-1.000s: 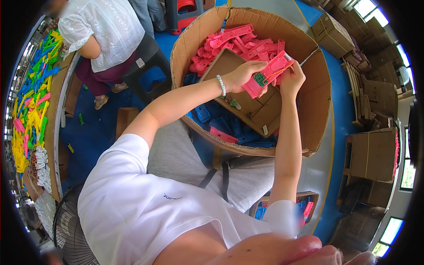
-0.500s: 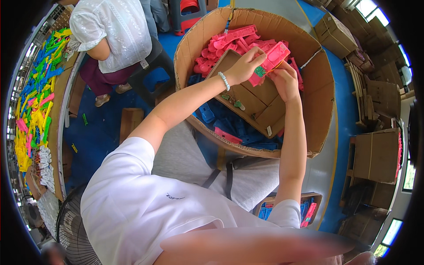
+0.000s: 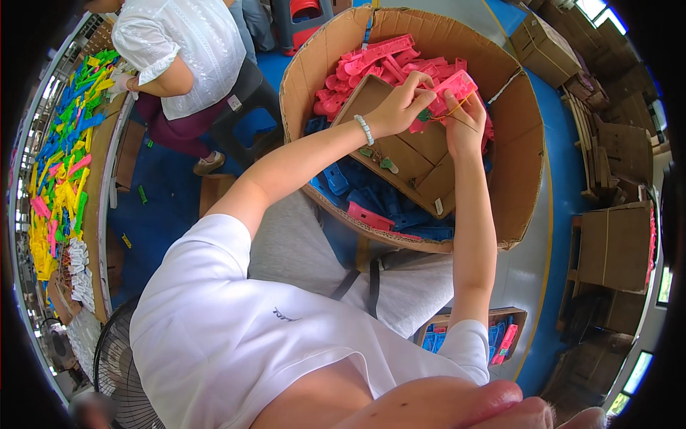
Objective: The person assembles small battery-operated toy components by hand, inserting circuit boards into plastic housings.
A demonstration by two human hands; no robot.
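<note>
Over the big round cardboard bin, both my hands meet at a pink plastic shell (image 3: 457, 84). My left hand (image 3: 399, 109) is closed at its left side, fingers bent and thumb extended. My right hand (image 3: 466, 127) grips the shell from the near right, with fingertips on its face. Between the hands shows a small green circuit board (image 3: 425, 114), partly covered by fingers. Thin wires run by my right fingers. Below lies a cardboard tray (image 3: 421, 161) holding a few small green-and-white pieces (image 3: 388, 165).
Pink shells (image 3: 350, 71) and blue shells (image 3: 364, 200) fill the bin (image 3: 518, 171) around the tray. At left, a co-worker (image 3: 179, 50) sits by a table heaped with coloured plastic parts (image 3: 68, 171). A fan (image 3: 128, 365) stands lower left; cartons (image 3: 611, 247) line the right.
The pink shell has tilted in my hands, showing less of its broad face. My right fingers have moved up onto it. The co-worker's arm has shifted at the table.
</note>
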